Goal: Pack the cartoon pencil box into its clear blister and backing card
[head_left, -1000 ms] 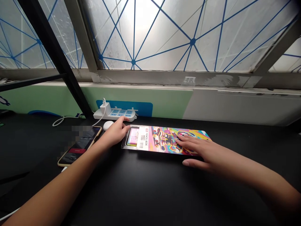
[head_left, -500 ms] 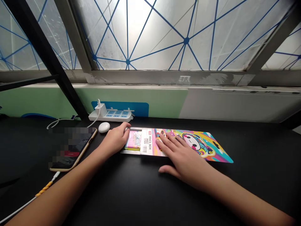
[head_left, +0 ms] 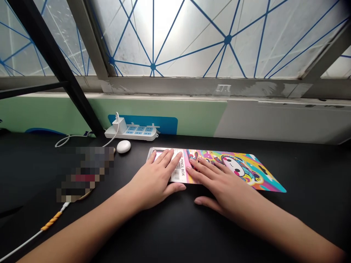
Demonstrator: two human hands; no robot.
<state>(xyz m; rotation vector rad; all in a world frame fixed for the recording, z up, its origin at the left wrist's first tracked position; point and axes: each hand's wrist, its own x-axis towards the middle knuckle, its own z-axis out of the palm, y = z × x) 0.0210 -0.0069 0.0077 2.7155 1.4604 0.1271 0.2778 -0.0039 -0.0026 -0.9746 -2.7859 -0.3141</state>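
Resting left hand (head_left: pixel 153 179) and right hand (head_left: pixel 218 184), spread grip, on pencil box (head_left: pixel 239 167) near far edge of desk (head_left: pixel 315 175); already laid flat, apparently unopened.

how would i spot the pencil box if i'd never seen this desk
On the black desk, look nearer and rightward of the white power strip. The pencil box lies there under the left hand and right hand. Long, multicoloured and bearing a cartoon face, it stands apart from the white rounded object.
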